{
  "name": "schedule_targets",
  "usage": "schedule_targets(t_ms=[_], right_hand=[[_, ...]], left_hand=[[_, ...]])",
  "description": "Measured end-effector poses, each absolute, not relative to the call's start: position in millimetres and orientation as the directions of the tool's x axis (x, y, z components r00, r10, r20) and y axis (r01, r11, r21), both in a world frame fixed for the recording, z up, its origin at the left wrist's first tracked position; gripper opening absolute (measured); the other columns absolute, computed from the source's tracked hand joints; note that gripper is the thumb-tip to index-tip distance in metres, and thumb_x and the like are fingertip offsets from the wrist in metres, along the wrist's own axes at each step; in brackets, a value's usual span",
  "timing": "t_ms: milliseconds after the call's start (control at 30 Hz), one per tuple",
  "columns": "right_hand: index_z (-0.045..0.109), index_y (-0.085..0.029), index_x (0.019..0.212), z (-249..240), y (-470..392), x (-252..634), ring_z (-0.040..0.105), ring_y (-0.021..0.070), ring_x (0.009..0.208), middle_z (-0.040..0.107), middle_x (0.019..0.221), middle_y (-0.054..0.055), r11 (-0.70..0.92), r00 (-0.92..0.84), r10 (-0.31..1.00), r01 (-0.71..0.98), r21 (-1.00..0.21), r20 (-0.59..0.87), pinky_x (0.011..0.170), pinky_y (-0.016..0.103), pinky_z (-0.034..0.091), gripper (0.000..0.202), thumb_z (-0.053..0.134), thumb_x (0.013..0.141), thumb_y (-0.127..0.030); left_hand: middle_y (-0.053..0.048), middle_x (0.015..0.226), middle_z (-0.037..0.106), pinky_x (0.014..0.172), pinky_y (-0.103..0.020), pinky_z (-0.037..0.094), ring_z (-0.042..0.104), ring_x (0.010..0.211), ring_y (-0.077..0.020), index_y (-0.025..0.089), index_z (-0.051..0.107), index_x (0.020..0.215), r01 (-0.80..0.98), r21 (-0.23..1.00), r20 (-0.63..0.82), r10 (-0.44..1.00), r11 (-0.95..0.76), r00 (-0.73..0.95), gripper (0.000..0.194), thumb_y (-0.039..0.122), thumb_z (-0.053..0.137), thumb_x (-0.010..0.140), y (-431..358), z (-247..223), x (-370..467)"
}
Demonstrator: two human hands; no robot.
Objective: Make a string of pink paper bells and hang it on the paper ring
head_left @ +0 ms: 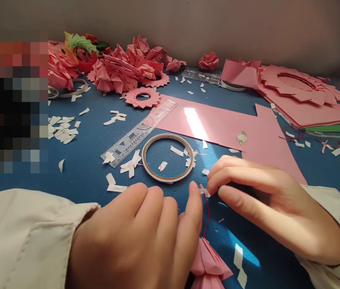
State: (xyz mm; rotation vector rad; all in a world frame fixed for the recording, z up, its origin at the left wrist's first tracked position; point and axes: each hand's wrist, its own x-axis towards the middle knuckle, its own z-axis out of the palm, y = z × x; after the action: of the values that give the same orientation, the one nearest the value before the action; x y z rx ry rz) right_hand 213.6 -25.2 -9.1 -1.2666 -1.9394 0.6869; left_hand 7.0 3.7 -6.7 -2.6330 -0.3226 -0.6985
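Note:
My left hand (136, 233) is curled, back upward, its inner side hidden. One fingertip points forward beside a small white strip of tape (205, 193) on the table. A thin red string (207, 210) runs from that strip down to a folded pink paper piece (210, 263), partly covered by my left hand at the bottom edge. From the other side, bent fingers of my right hand (257, 196) meet the strip's right end; the thumb sits slightly apart. Just beyond both hands lies a roll of double-sided tape (170, 178).
A clear ruler (141, 130) overlaps pink paper sheets (218, 126). Folded pink paper flowers (115, 74) pile along the wall, and a pink paper ring (302, 84) rests at right. White scraps (63, 126) are scattered over the blue table (97, 132). A blurred patch covers the left.

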Motion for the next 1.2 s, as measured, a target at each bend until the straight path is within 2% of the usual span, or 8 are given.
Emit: schedule_targets(t_ms=[133,333,500,700,900,1200], right_hand=[[0.06,-0.02,0.074,-7.7,-26.7,210.7,0.056,0.0131,0.069,0.061,0.073,0.0,0.309,-0.258,0.947,0.566,-0.764,0.191,0.06,0.024,0.043,0.012,0.059,0.083,-0.028],[0.058,-0.02,0.068,-5.4,-23.3,210.9,0.053,0.0101,0.064,0.058,0.065,-0.003,0.223,-0.241,0.964,0.514,-0.828,0.11,0.057,0.022,0.039,0.02,0.059,0.083,-0.033],[0.056,-0.02,0.066,-0.8,-20.8,211.1,0.053,0.0089,0.062,0.057,0.064,-0.004,0.181,-0.257,0.965,0.525,-0.832,0.048,0.057,0.022,0.039,0.018,0.059,0.083,-0.026],[0.052,-0.019,0.066,-1.5,-18.5,212.8,0.051,0.0084,0.061,0.055,0.063,-0.004,0.259,-0.305,0.947,0.557,-0.789,0.095,0.058,0.022,0.04,0.016,0.053,0.082,-0.017],[0.053,-0.019,0.074,-7.7,-11.9,223.0,0.05,0.0102,0.065,0.057,0.069,-0.001,0.435,-0.46,0.872,0.574,-0.694,0.166,0.064,0.024,0.041,0.011,0.053,0.084,-0.014],[0.055,-0.017,0.081,-12.1,-6.1,226.5,0.049,0.0126,0.067,0.058,0.073,0.004,0.603,-0.553,0.784,0.572,-0.556,0.282,0.061,0.026,0.043,0.008,0.052,0.083,-0.01]], left_hand=[[-0.005,0.054,0.059,0.039,-0.032,0.026,0.048,0.047,-0.0187,0.0,0.062,0.104,0.303,-0.313,0.506,0.112,-0.9,0.855,0.032,0.015,0.038,0.089,4.5,-5.8,6.5],[-0.005,0.053,0.058,0.04,-0.032,0.025,0.047,0.046,-0.019,0.0,0.062,0.104,0.312,-0.322,0.499,0.12,-0.894,0.858,0.032,0.016,0.04,0.088,3.7,-5.6,6.2],[-0.005,0.054,0.059,0.04,-0.031,0.024,0.048,0.046,-0.0192,-0.001,0.061,0.106,0.298,-0.314,0.484,0.118,-0.901,0.867,0.033,0.014,0.038,0.089,6.2,-4.2,6.3],[-0.006,0.055,0.061,0.039,-0.031,0.025,0.05,0.045,-0.02,-0.002,0.061,0.106,0.28,-0.338,0.47,0.096,-0.899,0.877,0.033,0.014,0.038,0.088,5.8,-3.1,6.1],[-0.007,0.053,0.06,0.036,-0.03,0.024,0.047,0.04,-0.0191,-0.004,0.059,0.106,0.224,-0.338,0.408,0.072,-0.914,0.91,0.035,0.014,0.035,0.088,7.6,-3.0,4.7],[-0.001,0.046,0.053,0.032,-0.027,0.027,0.044,0.034,-0.016,0.004,0.067,0.1,0.255,-0.397,0.342,0.115,-0.882,0.933,0.026,0.018,0.055,0.081,9.3,1.6,9.4]])
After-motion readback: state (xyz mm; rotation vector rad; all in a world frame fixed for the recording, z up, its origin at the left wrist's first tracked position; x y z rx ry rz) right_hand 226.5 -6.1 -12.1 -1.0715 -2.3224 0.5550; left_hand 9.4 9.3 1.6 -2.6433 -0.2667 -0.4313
